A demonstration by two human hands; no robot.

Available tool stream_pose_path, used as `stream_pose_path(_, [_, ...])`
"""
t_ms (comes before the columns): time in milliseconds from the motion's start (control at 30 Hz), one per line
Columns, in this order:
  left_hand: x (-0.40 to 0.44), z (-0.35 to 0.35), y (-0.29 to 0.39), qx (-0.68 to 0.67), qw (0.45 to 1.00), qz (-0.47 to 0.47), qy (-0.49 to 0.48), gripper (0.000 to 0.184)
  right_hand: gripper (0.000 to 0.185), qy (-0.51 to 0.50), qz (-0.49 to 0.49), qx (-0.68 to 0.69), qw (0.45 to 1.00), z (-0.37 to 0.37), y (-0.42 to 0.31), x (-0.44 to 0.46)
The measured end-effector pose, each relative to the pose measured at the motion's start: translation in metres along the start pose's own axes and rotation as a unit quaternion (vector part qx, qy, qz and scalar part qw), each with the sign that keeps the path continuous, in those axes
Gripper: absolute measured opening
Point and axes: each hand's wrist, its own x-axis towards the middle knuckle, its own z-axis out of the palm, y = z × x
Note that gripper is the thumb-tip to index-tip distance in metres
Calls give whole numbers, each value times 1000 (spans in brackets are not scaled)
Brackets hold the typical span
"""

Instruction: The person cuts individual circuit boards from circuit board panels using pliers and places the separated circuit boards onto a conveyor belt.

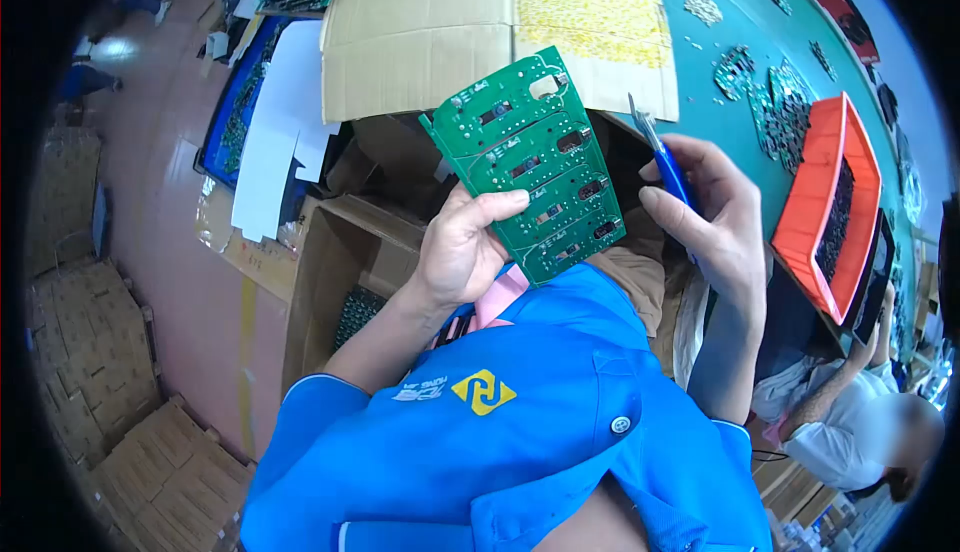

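Note:
My left hand [460,252] grips a green circuit board panel [532,157] by its lower left edge, thumb on top. The panel is tilted and made of several joined sections, each with small parts and a dark or light cut-out along the right side. In my right hand [715,217] is a pair of blue-handled nippers [672,170], their metal jaws pointing up and away, just right of the panel and apart from it. Fingers and thumb close round the handle; part of it is hidden.
Flattened cardboard [430,42] covers the bench edge ahead. An orange bin [812,222] of dark small parts and loose board pieces [780,117] are on the green table [700,62]. An open carton [310,282] holds boards at left. Another person [840,412] works at right.

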Motion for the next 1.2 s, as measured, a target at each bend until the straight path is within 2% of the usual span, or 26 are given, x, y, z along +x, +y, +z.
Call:
stream_pose_path(33, [1, 4, -3, 6, 1000, -4, -7, 45, 47, 9, -2, 2, 1000, -4, 7, -8])
stream_pose_path(167, [7, 18, -19, 16, 998, -54, -27, 48, 47, 92, 52, 200, 974, -23, 31, -40])
stream_pose_path(367, [13, 46, -42, 73, 995, -55, -35, 40, 47, 100, 46, 308, 945, -38, 58, -72])
stream_pose_path(400, [11, 50, -42, 183, 982, -13, -43, 39, 47, 101, 47, 352, 929, -39, 61, -75])
stream_pose_path(433, [9, 55, -42, 290, 955, 29, -52, 38, 47, 103, 47, 394, 912, -40, 63, -78])
stream_pose_path(500, [7, 68, -45, 486, 864, 112, -73, 37, 46, 108, 49, 475, 872, -42, 66, -87])
stream_pose_path(533, [13, 80, -46, 542, 795, 231, -147, 36, 46, 119, 48, 476, 870, -45, 65, -91])
stream_pose_path(567, [21, 90, -49, 579, 705, 345, -219, 35, 46, 89, 55, 533, 840, -50, 63, -93])
stream_pose_path(600, [25, 89, -51, 576, 709, 337, -230, 35, 46, 59, 61, 587, 805, -54, 61, -94])
stream_pose_path(667, [26, 81, -52, 718, 488, 389, -310, 43, 46, 2, 73, 689, 721, -58, 62, -102])
stream_pose_path(700, [26, 79, -59, 714, 496, 378, -320, 43, 46, 18, 78, 693, 717, -57, 65, -108])
stream_pose_path(833, [27, 69, -84, 723, 432, 409, -351, 41, 43, 108, 152, 545, 817, -51, 78, -125])
stream_pose_path(1033, [19, 51, -100, 713, 480, 393, -327, 47, 41, 106, 181, 569, 795, -44, 90, -146])
stream_pose_path(1100, [3, 43, -104, 593, 729, 279, -198, 46, 42, 155, 196, 555, 793, -40, 84, -151])
stream_pose_path(1133, [-3, 40, -106, 509, 826, 211, -124, 47, 42, 181, 203, 547, 792, -38, 82, -154])
stream_pose_path(1167, [-6, 37, -107, 411, 900, 137, -47, 47, 42, 205, 209, 538, 790, -35, 80, -156])
stream_pose_path(1200, [-6, 32, -106, 410, 901, 136, -44, 47, 42, 205, 213, 537, 790, -30, 82, -156])
